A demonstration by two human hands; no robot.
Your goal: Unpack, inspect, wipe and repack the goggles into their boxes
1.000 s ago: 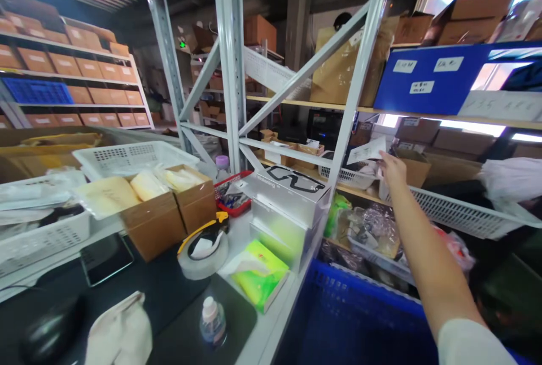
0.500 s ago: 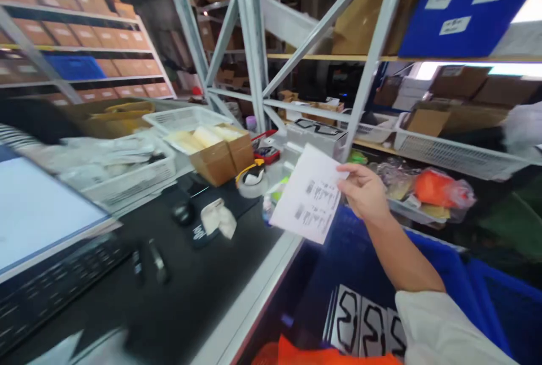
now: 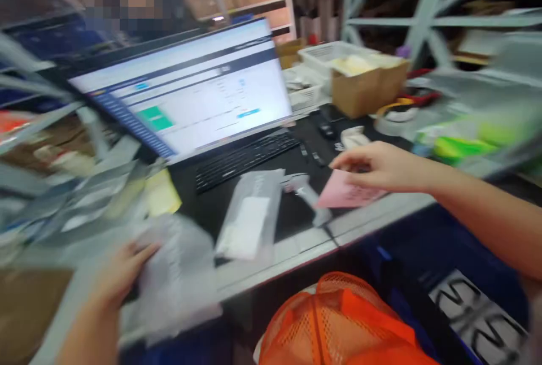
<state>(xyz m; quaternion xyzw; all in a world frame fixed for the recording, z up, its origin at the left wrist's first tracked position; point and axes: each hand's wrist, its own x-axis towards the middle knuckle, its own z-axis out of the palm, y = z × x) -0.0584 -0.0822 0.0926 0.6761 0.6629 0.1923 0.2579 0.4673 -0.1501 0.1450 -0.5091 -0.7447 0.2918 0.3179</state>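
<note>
My right hand (image 3: 375,166) reaches left over the black desk and pinches a sheet of paper (image 3: 342,192) that looks pink from below. It hovers just above the desk edge, near a grey handheld device (image 3: 305,191). My left hand (image 3: 121,272) is at the lower left, fingers laid on a blurred grey plastic packet (image 3: 178,274). Another clear packet with a white label (image 3: 248,221) lies in front of the keyboard (image 3: 248,159). The whole picture is smeared by motion.
A lit monitor (image 3: 190,94) stands behind the keyboard. A cardboard box (image 3: 366,85), a white basket (image 3: 330,54) and a tape roll (image 3: 393,119) sit at the back right. An orange mesh cap (image 3: 339,325) and a blue crate (image 3: 423,252) are below the desk. A person stands behind the monitor.
The view swung left from the shelves to the desk and monitor. My right hand brought the paper from the shelf down over the desk. My left hand came into view on a packet.
</note>
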